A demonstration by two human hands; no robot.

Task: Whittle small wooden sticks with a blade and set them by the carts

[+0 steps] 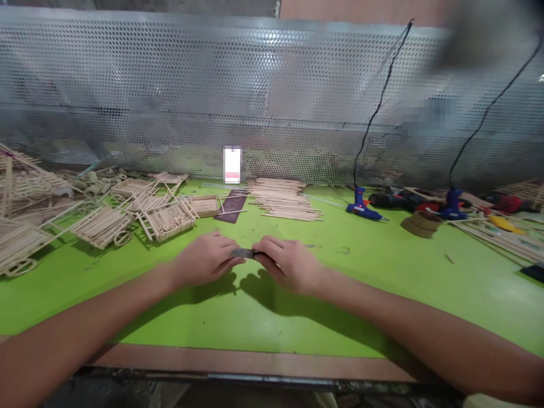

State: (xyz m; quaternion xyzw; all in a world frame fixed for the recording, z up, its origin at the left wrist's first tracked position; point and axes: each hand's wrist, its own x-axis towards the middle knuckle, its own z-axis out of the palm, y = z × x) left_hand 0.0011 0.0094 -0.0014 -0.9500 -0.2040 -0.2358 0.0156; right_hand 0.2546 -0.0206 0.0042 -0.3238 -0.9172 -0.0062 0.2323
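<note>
Between my hands is a small flat grey blade-like piece point(243, 253) with a dark end, held just above the green table point(263, 323). My left hand point(206, 258) pinches its left end. Closed round the dark end on the right are the fingers of my right hand point(291, 262). Beyond my hands lies a wide pile of thin wooden sticks point(284, 198), with a dark brown sheet point(232, 206) to its left. What lies under my fingertips is hidden.
Small wooden frames and trays with sticks point(168, 218) crowd the left. At the right are a blue glue gun point(365, 207) on a hanging cord, a brown tape roll point(421, 224) and another blue glue gun point(454, 205). A perforated metal panel point(191, 85) stands behind.
</note>
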